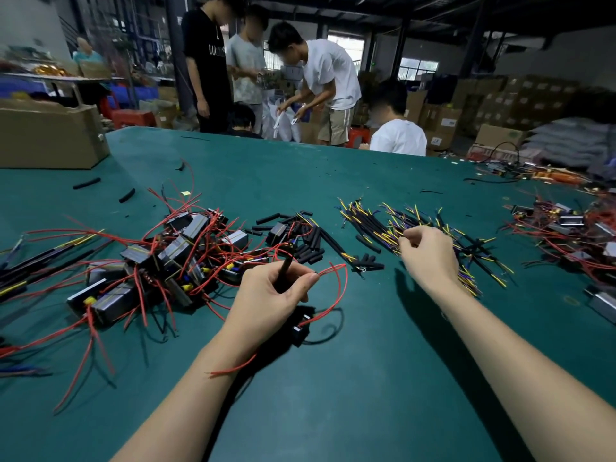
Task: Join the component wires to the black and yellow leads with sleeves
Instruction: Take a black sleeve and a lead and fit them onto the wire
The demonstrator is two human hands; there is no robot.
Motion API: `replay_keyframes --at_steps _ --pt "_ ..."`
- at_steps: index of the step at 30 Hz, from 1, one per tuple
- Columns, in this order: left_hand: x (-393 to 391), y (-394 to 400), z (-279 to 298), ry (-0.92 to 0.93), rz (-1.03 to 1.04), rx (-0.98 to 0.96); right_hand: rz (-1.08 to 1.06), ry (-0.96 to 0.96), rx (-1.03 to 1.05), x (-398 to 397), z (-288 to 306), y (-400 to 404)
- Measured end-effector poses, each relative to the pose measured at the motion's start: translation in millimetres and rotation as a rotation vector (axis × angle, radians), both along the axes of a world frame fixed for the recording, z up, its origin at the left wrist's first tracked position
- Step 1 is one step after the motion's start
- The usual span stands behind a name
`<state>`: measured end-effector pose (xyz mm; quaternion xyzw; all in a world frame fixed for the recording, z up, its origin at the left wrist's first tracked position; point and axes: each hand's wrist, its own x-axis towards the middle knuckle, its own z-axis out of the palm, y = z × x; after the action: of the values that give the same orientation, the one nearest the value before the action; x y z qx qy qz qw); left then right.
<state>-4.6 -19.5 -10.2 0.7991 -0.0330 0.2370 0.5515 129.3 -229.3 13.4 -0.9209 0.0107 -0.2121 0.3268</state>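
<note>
My left hand (273,291) grips a black sleeved lead (286,266) that stands up from the fist, together with thin red component wires (333,281) that loop out to the right. A small black component (300,325) hangs under that hand. My right hand (428,253) reaches into the pile of black and yellow leads (383,228), fingers curled and pinching among them; which lead it holds is hidden. Short black sleeves (310,243) lie between the two piles on the green table (333,378).
A heap of grey block components with red wires (160,258) lies to the left, another heap (566,228) at the right edge. A cardboard box (50,135) stands at the far left. Several people (326,85) are beyond the table's far edge.
</note>
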Motion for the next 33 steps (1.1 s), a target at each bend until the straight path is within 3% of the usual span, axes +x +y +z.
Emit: replay_keyframes --at_steps 8,15,18,22,28,33 --pt "0 1 -3 -0.018 0.015 -0.032 -0.047 0.002 -0.569 45 -5 19" --pt "-2 0 0 -0.149 -0.024 -0.102 -0.015 0.059 -0.569 52 -9 25" --pt "-3 0 1 -0.219 -0.015 -0.08 -0.037 0.13 -0.428 54 -7 20" --pt "-4 2 2 -0.25 -0.004 -0.074 -0.096 0.175 -0.081 55 0 18" --pt "-2 1 0 -0.217 0.002 -0.057 -0.081 -0.133 0.403 33 11 14" --pt "-2 1 0 -0.223 0.032 -0.043 0.101 -0.105 0.62 -1 3 2"
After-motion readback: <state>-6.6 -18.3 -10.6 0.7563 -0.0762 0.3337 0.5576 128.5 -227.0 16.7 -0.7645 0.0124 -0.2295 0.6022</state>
